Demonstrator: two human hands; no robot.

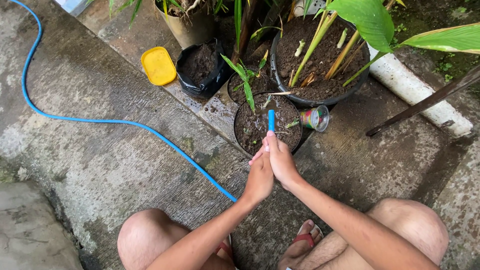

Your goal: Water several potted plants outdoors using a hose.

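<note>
Both hands, the left hand [259,177] and the right hand [281,160], wrap their fingers tight around the blue hose [271,120]. Its end sticks out above a small black pot [240,142] of dirt.

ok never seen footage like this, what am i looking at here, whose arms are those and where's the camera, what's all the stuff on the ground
There is no machine here. The single picture comes from a camera worn on a person's head, looking down, so the arms and bare knees are the wearer's own. The person crouches on wet concrete ground. Both hands meet around the end of a blue hose: the left hand and the right hand grip it together, and its tip points into a small round pot of soil. The hose trails away across the concrete to the left. Around it stand a larger pot with green stalks, a black bag of soil, a yellow lid and a clear plastic cup lying on its side.
</note>
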